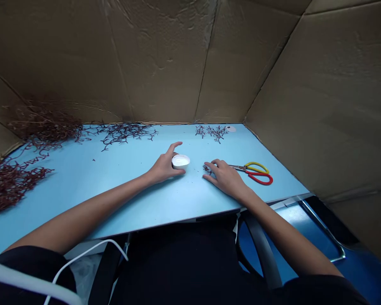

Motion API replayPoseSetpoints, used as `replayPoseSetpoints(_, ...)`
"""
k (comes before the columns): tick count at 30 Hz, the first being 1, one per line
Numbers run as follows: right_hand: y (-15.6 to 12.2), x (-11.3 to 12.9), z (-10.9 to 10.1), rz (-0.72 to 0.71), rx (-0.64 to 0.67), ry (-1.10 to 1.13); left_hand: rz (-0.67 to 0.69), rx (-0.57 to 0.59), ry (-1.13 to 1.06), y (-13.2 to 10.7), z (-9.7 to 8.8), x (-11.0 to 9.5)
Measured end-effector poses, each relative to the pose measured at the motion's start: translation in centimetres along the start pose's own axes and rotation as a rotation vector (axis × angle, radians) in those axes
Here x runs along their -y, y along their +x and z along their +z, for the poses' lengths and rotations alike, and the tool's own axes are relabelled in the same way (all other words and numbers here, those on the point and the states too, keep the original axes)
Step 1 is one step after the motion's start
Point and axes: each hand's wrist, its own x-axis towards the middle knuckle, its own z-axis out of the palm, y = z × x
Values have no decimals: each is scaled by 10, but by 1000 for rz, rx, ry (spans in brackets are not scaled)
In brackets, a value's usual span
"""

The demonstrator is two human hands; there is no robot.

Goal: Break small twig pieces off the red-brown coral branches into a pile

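White cup [180,161] held in half-open left hand [164,166].

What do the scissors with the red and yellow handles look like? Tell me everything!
These red-and-yellow-handled scissors lie flat on the pale blue table. They have two long loop handles that look like coated plastic, yellow on the far side and red on the near side. The shiny grey metal blades look closed and point toward the person's right hand, and their tips seem to reach its fingers. Nothing lies on top of the handles.
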Motion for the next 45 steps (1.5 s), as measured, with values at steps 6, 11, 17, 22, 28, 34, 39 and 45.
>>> replayPoseSetpoints(6, 14, -4, 4, -34, -8, 209, -19, -126, 35, -15, -33, 5)
replayPoseSetpoints(11, 13, -6, 3, -11, 15, 261, -124, -265, 231, -48, -100, 23)
replayPoseSetpoints(17, 10, -12, 4, -8, -56, 327, -314, -367, 460, -91, -153, 63)
replayPoseSetpoints(22, 7, -26, -3, 6, -138, 384, -115, -498, 678, -99, -158, 71)
replayPoseSetpoints(28, 5, -36, -9, 12, -227, 402, 240, -374, 629, -83, -110, 31)
replayPoseSetpoints(34, -7, -18, -14, -33, -78, 440, 276, -156, 466, -59, -61, 7)
replayPoseSetpoints(39, -13, -9, -18, -71, 5, 390, 173, -102, 434, -43, -56, 13)
replayPoseSetpoints(45, -15, -17, -23, -34, -78, 485, -24, -3, 548, -38, -41, 41)
